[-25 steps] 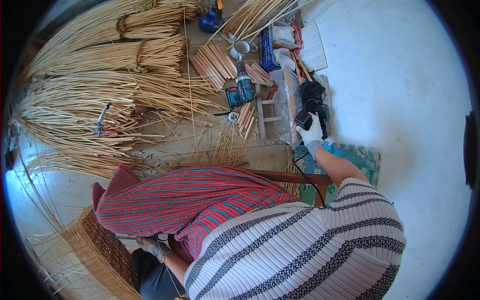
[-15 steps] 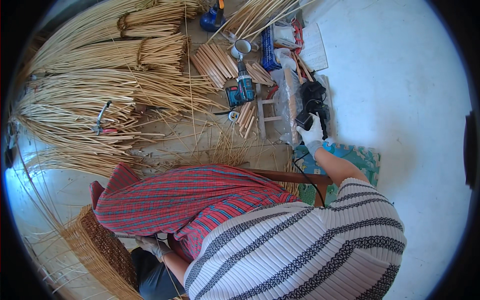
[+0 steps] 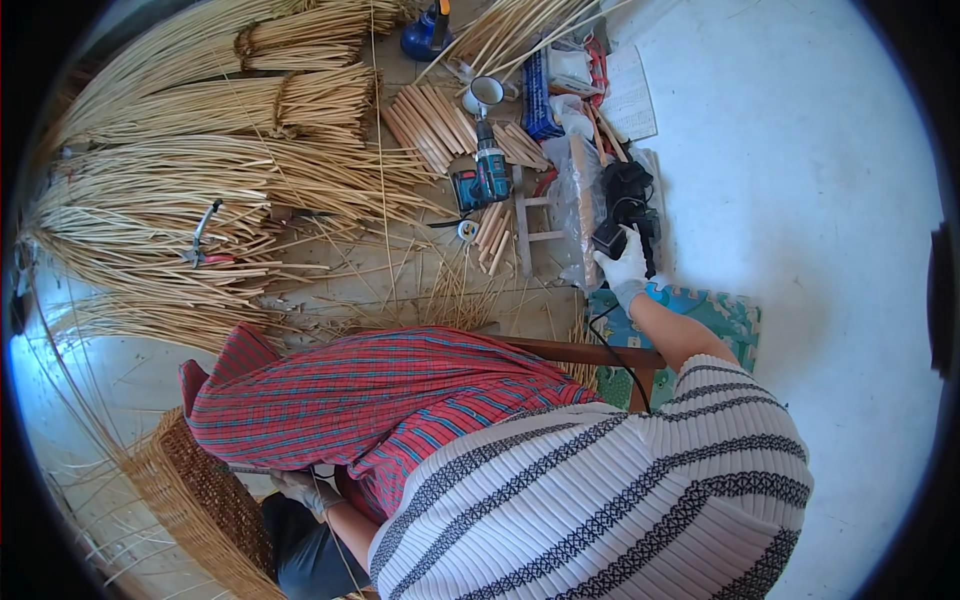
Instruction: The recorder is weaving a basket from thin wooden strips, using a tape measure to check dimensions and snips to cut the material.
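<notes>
Black blocky power-tool gear [image 3: 625, 205] lies on the floor at the right edge of the clutter, beside a clear plastic bag [image 3: 580, 200], and the person's right hand [image 3: 625, 268], in a white glove, is stretched out to it with the fingers wrapped over its near end. A black cable [image 3: 610, 345] trails back from there toward the wooden stool rail [image 3: 590, 352]. The left hand [image 3: 305, 490], in a grey glove, is down at the lower left under the red plaid cloth [image 3: 370, 400] on the lap, resting by the rim of the brown woven wicker basket [image 3: 195, 500]; whether those fingers are clenched on anything I cannot tell.

By my reading, the step in hand is fetching or setting the black piece while the basket waits. Lifting it would call for a firm grip and keeping the cable free of the stool rail.

Around it, a blue cordless drill [image 3: 485, 175] stands near short cut wooden sticks [image 3: 430, 125], a white enamel mug [image 3: 485, 95] sits behind, and a blue foam mat [image 3: 700, 320] lies under the outstretched forearm. Big bundles of pale rattan canes [image 3: 200, 180] fill the floor's left side, with red-handled pliers [image 3: 200, 240] on top. Loose strands and the plastic bag crowd the reach.
</notes>
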Demonstrator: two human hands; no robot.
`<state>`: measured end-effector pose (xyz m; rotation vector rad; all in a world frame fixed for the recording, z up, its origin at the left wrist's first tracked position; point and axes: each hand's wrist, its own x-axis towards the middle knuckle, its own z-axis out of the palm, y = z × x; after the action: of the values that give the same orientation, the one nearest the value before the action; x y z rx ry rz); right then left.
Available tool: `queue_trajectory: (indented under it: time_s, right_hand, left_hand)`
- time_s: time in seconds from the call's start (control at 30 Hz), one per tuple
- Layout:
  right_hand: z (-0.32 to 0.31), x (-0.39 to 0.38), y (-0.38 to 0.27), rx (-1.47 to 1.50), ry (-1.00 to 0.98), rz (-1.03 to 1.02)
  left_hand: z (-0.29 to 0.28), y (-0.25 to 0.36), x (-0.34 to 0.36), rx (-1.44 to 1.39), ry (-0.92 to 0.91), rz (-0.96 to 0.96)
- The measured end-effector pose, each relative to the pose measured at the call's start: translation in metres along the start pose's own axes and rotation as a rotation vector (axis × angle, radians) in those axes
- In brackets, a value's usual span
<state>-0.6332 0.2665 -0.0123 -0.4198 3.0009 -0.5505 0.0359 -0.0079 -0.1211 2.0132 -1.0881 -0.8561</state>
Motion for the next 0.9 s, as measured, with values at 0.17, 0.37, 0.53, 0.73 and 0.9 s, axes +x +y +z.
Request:
queue_trajectory:
  time_s: [0.17,0.37,0.53,0.73,0.9]
  right_hand:
    - [0.0,0.0,-0.001,-0.006,0.012,-0.012]
    - [0.001,-0.002,-0.009,-0.067,0.067,-0.03]
    - [0.029,0.025,0.008,0.007,0.164,-0.028]
    - [0.027,0.01,-0.127,-0.057,0.035,-0.67]
    - [0.122,-0.035,-0.184,0.302,-0.64,-0.826]
  left_hand:
    - [0.001,0.004,-0.002,0.008,0.005,0.028]
    - [0.011,0.033,-0.007,0.013,0.101,-0.13]
    - [-0.007,0.004,0.002,-0.002,0.166,-0.175]
    - [-0.005,-0.007,-0.009,-0.09,0.143,-0.121]
    - [-0.017,0.011,-0.008,-0.421,0.249,-0.25]
